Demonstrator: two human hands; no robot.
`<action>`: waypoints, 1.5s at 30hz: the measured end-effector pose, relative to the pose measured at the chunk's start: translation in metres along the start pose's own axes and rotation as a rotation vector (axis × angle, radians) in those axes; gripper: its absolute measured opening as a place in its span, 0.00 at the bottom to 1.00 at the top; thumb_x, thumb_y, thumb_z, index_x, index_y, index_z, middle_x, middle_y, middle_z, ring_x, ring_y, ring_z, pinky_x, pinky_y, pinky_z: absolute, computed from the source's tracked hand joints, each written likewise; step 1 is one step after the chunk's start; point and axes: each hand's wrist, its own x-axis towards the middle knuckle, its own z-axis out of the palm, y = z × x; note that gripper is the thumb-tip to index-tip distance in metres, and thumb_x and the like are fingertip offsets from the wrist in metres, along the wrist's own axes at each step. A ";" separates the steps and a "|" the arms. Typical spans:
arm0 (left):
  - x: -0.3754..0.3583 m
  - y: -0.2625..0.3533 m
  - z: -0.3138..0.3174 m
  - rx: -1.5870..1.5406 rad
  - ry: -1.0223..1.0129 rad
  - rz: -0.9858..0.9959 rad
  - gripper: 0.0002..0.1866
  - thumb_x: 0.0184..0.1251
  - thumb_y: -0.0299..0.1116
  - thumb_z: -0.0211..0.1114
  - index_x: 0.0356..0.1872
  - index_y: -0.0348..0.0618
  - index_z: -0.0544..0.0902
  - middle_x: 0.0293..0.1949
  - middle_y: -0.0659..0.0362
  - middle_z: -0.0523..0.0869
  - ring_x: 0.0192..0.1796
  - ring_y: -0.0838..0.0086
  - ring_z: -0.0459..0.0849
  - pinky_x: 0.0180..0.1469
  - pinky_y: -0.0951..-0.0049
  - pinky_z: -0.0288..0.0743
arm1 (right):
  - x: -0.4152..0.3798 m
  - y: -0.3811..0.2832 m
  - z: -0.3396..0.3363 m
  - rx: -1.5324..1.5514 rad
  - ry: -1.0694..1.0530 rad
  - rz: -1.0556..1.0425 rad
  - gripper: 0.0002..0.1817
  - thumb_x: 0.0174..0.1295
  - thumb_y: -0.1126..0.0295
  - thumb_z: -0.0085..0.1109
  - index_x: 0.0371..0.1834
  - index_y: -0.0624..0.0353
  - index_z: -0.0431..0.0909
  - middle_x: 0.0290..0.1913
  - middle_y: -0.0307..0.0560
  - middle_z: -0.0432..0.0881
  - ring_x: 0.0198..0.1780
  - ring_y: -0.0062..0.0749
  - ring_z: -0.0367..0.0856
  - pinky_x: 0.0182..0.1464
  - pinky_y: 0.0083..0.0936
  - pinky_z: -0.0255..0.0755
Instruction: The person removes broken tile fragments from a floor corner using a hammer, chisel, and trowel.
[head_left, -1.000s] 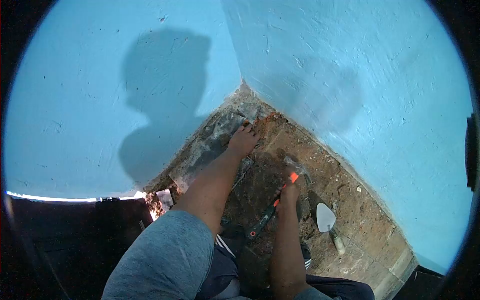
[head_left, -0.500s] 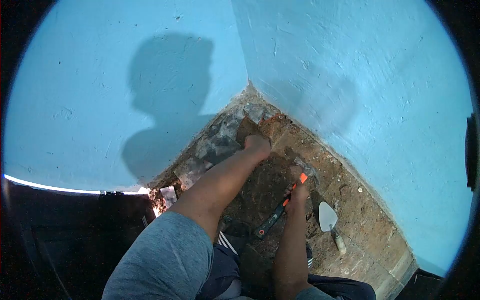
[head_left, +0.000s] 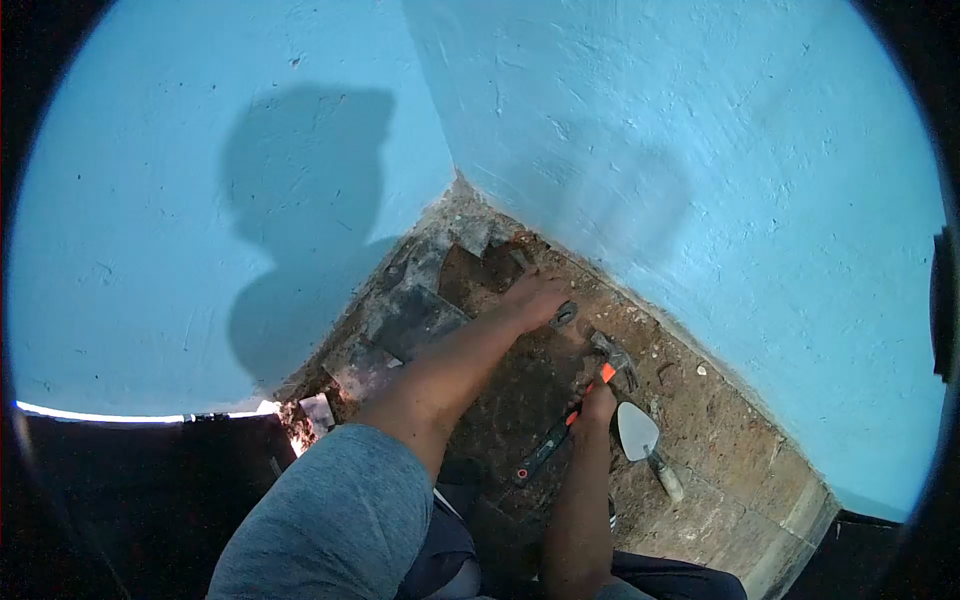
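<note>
My left hand (head_left: pixel 535 298) is closed around a chisel (head_left: pixel 565 314). The tool's round dark end sticks out on the right of the fist, and a flat tip shows beyond the fingers, over broken ground near the corner. Most of its shaft is hidden by my hand. My right hand (head_left: pixel 598 402) grips a claw hammer (head_left: pixel 552 447) with an orange and black handle. Its metal head lies just right of and below the chisel's end, apart from it. A trowel (head_left: pixel 638 432) with a pale blade and worn handle rests on the floor beside my right hand.
Two light-blue walls (head_left: pixel 640 120) meet at the corner ahead. Along the left wall lie grey broken slabs (head_left: pixel 415 315) and rubble. Brown floor slabs (head_left: pixel 715 440) run along the right wall. A dark area with a bright strip of light lies at lower left.
My left hand has turned and shifted right over the floor, so the chisel's round end now shows. My right hand still holds the hammer in nearly the same place. The view has swung slightly right.
</note>
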 end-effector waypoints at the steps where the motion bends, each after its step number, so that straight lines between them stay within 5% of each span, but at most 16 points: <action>1: -0.001 -0.001 -0.003 -0.012 -0.054 -0.027 0.27 0.63 0.26 0.61 0.65 0.51 0.74 0.73 0.57 0.67 0.70 0.59 0.71 0.75 0.49 0.57 | 0.003 0.001 -0.003 0.012 -0.014 0.015 0.17 0.74 0.56 0.50 0.34 0.57 0.73 0.21 0.39 0.69 0.20 0.30 0.70 0.23 0.33 0.65; 4: -0.007 -0.004 -0.008 -0.244 -0.172 -0.156 0.31 0.60 0.28 0.66 0.67 0.51 0.73 0.75 0.57 0.62 0.72 0.57 0.67 0.73 0.48 0.63 | 0.014 0.009 -0.007 0.037 0.025 -0.011 0.17 0.73 0.55 0.52 0.34 0.57 0.74 0.22 0.38 0.69 0.20 0.30 0.70 0.23 0.32 0.65; 7: 0.002 -0.019 0.032 -0.218 -0.153 -0.167 0.31 0.58 0.24 0.63 0.66 0.51 0.74 0.68 0.56 0.71 0.70 0.57 0.70 0.68 0.56 0.72 | 0.020 0.012 -0.009 0.014 0.023 -0.010 0.18 0.73 0.52 0.52 0.33 0.56 0.72 0.23 0.39 0.69 0.22 0.29 0.67 0.25 0.30 0.64; 10: 0.005 -0.029 0.056 -0.528 0.231 -0.201 0.30 0.59 0.24 0.63 0.66 0.48 0.73 0.66 0.54 0.71 0.71 0.54 0.68 0.66 0.56 0.74 | 0.054 0.034 -0.016 -0.023 0.008 -0.051 0.18 0.73 0.52 0.53 0.34 0.57 0.73 0.23 0.40 0.70 0.22 0.30 0.68 0.26 0.31 0.66; 16: -0.014 -0.021 -0.009 -0.117 0.442 -0.440 0.30 0.60 0.26 0.64 0.66 0.44 0.72 0.68 0.51 0.68 0.73 0.50 0.66 0.67 0.55 0.73 | 0.048 0.039 -0.008 0.029 0.000 -0.104 0.18 0.72 0.53 0.55 0.35 0.57 0.72 0.23 0.40 0.70 0.24 0.31 0.71 0.27 0.33 0.69; 22: -0.026 -0.020 -0.008 -0.205 0.140 -0.445 0.28 0.59 0.31 0.67 0.63 0.49 0.75 0.67 0.50 0.71 0.70 0.51 0.69 0.68 0.55 0.72 | 0.038 0.043 0.006 -0.058 0.145 -0.188 0.14 0.71 0.58 0.57 0.40 0.60 0.73 0.29 0.40 0.71 0.28 0.30 0.75 0.28 0.30 0.74; 25: -0.037 -0.019 0.003 -0.120 0.200 -0.242 0.26 0.58 0.32 0.68 0.60 0.50 0.76 0.61 0.51 0.74 0.68 0.52 0.71 0.66 0.55 0.73 | 0.044 0.043 -0.006 -0.069 0.136 -0.450 0.17 0.71 0.60 0.58 0.50 0.65 0.76 0.33 0.41 0.74 0.30 0.29 0.77 0.29 0.29 0.75; 28: -0.036 -0.022 -0.009 0.012 -0.167 -0.066 0.36 0.66 0.42 0.67 0.74 0.49 0.63 0.73 0.50 0.62 0.73 0.54 0.64 0.70 0.54 0.71 | 0.018 -0.001 -0.006 0.053 0.118 -0.450 0.22 0.70 0.62 0.58 0.60 0.68 0.73 0.37 0.44 0.78 0.33 0.30 0.78 0.36 0.31 0.76; 32: -0.037 -0.017 -0.011 -0.035 -0.181 -0.032 0.37 0.65 0.40 0.67 0.74 0.49 0.63 0.73 0.49 0.63 0.74 0.53 0.63 0.72 0.54 0.69 | 0.034 -0.022 -0.020 -0.308 0.404 -0.910 0.16 0.71 0.65 0.58 0.52 0.67 0.77 0.47 0.52 0.82 0.44 0.38 0.83 0.49 0.35 0.77; 37: -0.021 -0.022 0.018 -0.060 -0.062 0.060 0.38 0.63 0.37 0.65 0.75 0.46 0.61 0.72 0.48 0.65 0.71 0.52 0.68 0.66 0.55 0.75 | 0.009 -0.101 -0.037 -0.346 0.162 -0.888 0.16 0.70 0.64 0.58 0.44 0.71 0.80 0.36 0.49 0.84 0.37 0.32 0.83 0.39 0.29 0.76; 39: -0.010 -0.012 0.028 -0.069 -0.025 0.042 0.39 0.63 0.37 0.64 0.75 0.44 0.60 0.65 0.45 0.73 0.63 0.52 0.77 0.59 0.53 0.78 | 0.002 -0.133 -0.021 -0.470 0.083 -0.778 0.16 0.69 0.64 0.57 0.42 0.72 0.80 0.34 0.50 0.84 0.36 0.32 0.84 0.39 0.27 0.76; 42: 0.002 0.000 0.017 -0.156 -0.046 0.025 0.40 0.61 0.35 0.62 0.75 0.43 0.59 0.50 0.43 0.83 0.49 0.53 0.85 0.49 0.51 0.80 | 0.018 -0.183 -0.019 -0.910 -0.053 -0.946 0.18 0.69 0.62 0.56 0.42 0.71 0.80 0.33 0.51 0.84 0.35 0.33 0.84 0.41 0.31 0.76; 45: 0.012 0.013 0.017 -0.162 -0.074 0.102 0.41 0.58 0.33 0.62 0.75 0.45 0.59 0.36 0.45 0.86 0.40 0.53 0.88 0.42 0.52 0.81 | 0.071 -0.203 -0.065 -1.485 -0.283 -0.881 0.18 0.67 0.60 0.55 0.43 0.68 0.81 0.35 0.55 0.86 0.38 0.43 0.86 0.44 0.38 0.76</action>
